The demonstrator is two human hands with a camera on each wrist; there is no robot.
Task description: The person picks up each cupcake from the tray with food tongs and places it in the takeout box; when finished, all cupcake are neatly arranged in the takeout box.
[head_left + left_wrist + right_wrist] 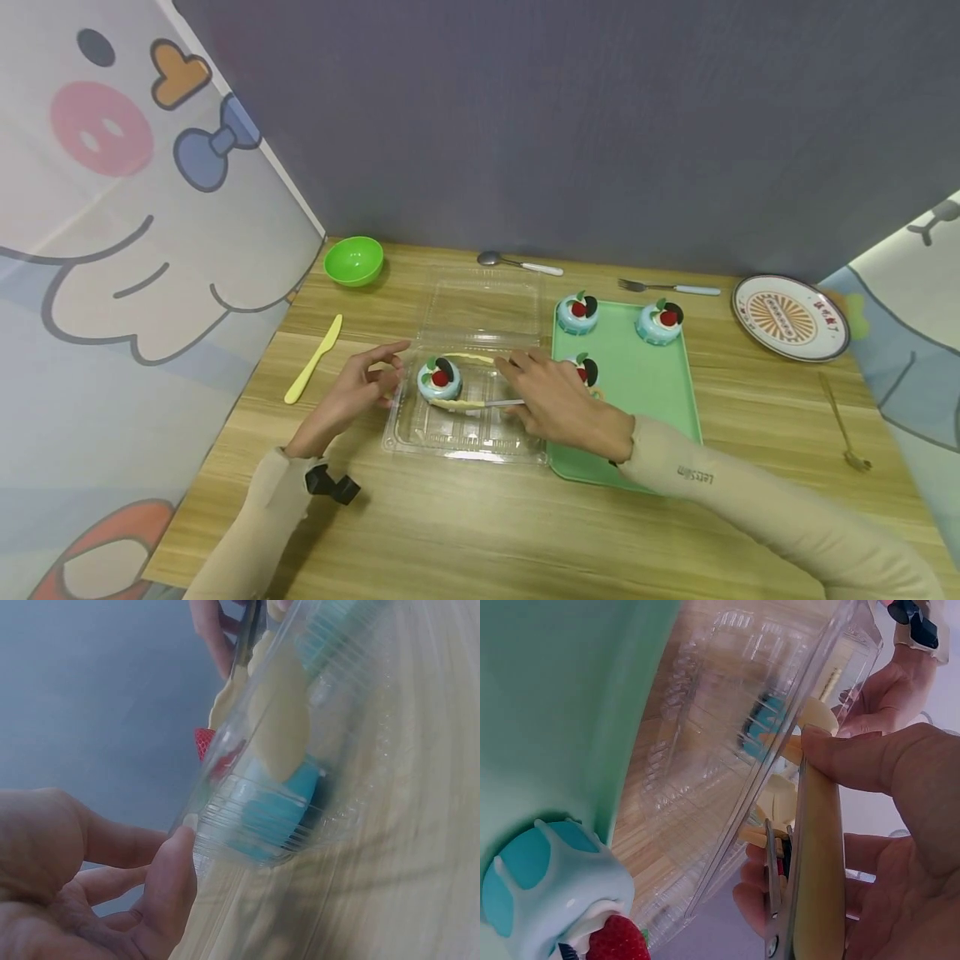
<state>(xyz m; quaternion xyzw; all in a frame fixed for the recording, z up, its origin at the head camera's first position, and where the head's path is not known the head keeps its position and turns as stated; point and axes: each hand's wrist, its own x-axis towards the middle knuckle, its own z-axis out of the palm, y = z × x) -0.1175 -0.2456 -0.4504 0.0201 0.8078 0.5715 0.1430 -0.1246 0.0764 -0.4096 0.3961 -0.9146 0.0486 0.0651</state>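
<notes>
My right hand [551, 396] grips a pair of tongs [817, 877] with cream-yellow arms and metal parts, thumb on one arm and fingers on the other. Its pale, wavy-edged heads stand either side of a toy cupcake [438, 381], light blue with a red strawberry, green leaf and dark cookie. That cupcake is in the left part of a clear plastic box [480, 432], whose lid [480, 304] lies folded back. At the box's left side, my left hand [363, 387] pinches the rim between thumb and finger, as the left wrist view shows.
Right of the box lies a green tray [645, 392] with more cupcakes [660, 323]. A green bowl [354, 261], spoon [517, 263], fork [667, 287] and plate [791, 318] line the back. A yellow knife [313, 360] lies left, a gold-coloured spoon [843, 421] right.
</notes>
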